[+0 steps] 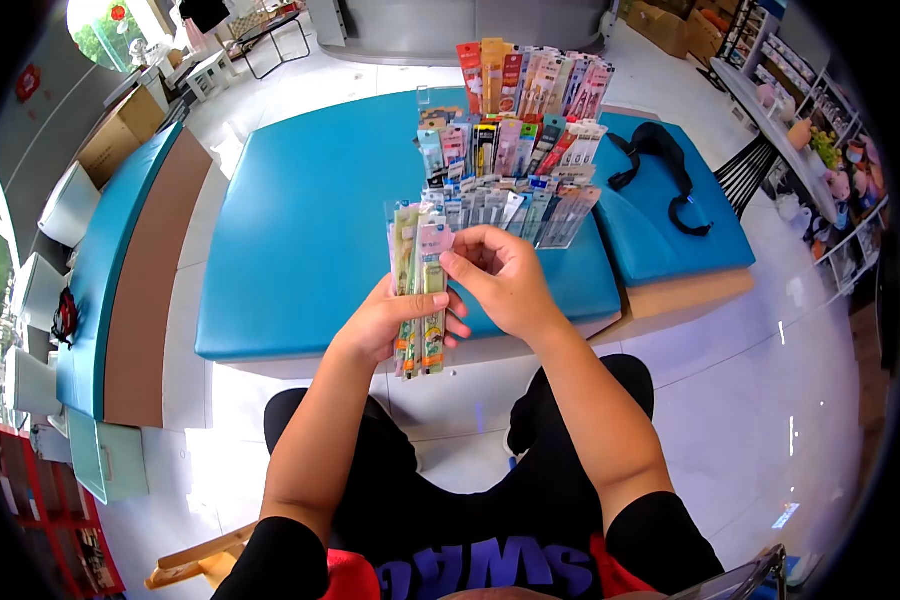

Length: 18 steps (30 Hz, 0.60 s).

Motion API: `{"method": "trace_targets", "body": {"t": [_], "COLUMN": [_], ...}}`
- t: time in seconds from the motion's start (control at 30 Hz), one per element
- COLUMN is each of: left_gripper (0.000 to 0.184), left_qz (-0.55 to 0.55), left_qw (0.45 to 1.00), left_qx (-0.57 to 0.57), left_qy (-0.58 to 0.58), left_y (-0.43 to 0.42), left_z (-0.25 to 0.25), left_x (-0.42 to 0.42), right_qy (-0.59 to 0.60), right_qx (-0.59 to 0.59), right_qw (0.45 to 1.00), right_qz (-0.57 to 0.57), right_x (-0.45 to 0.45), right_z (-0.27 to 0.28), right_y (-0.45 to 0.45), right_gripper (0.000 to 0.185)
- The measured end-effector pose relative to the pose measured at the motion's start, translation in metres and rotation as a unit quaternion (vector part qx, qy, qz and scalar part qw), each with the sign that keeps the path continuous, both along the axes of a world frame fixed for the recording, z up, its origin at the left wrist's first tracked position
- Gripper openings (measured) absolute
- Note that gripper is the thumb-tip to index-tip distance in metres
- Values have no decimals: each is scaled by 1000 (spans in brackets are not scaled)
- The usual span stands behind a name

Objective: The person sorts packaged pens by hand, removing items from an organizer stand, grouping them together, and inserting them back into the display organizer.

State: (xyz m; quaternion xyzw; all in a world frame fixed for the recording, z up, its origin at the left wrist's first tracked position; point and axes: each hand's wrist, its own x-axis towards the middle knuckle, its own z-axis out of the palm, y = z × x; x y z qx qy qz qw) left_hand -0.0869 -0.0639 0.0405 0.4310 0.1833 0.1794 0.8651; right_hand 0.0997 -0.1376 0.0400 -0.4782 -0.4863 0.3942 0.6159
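Several slim, clear-wrapped packets with green and orange prints stand upright side by side in front of me. My left hand is wrapped round their lower half, thumb across the front. At the upper right edge of the front packet, my right hand pinches with thumb and curled fingers near the pink top. Just beyond my hands, a clear tiered display rack holds rows of similar packets in red, orange, pink, blue and white. What is inside each packet is too small to tell.
The rack stands on a teal padded bench. A black strap lies on a second teal seat at the right. Another long teal bench runs along the left. Shelves with goods line the far right.
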Motion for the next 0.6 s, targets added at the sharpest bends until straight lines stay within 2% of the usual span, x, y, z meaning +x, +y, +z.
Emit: {"method": "trace_targets", "body": {"t": [0.1,0.2,0.33,0.47,0.57,0.6], "left_gripper": [37,35,37,41,43,43], "left_qz": [23,12,11,1,-49,-75], "left_qw": [999,994,995,998,996,993], "left_qx": [36,103,91,58,44,36], "left_qy": [6,43,26,-15,-60,-80], "left_y": [15,32,57,82,98,104], "left_z": [4,11,14,14,10,8], "left_x": [17,28,42,46,49,50], "right_qy": [46,34,57,136,21,34], "right_qx": [-6,-27,-35,-30,-79,-97], "right_qw": [998,999,997,990,996,995], "right_qz": [-43,-30,-26,-27,-22,13], "right_x": [9,21,40,62,51,52], "right_z": [12,20,31,38,59,55], "right_y": [8,24,45,66,83,87], "right_gripper": [17,15,14,18,17,17]}}
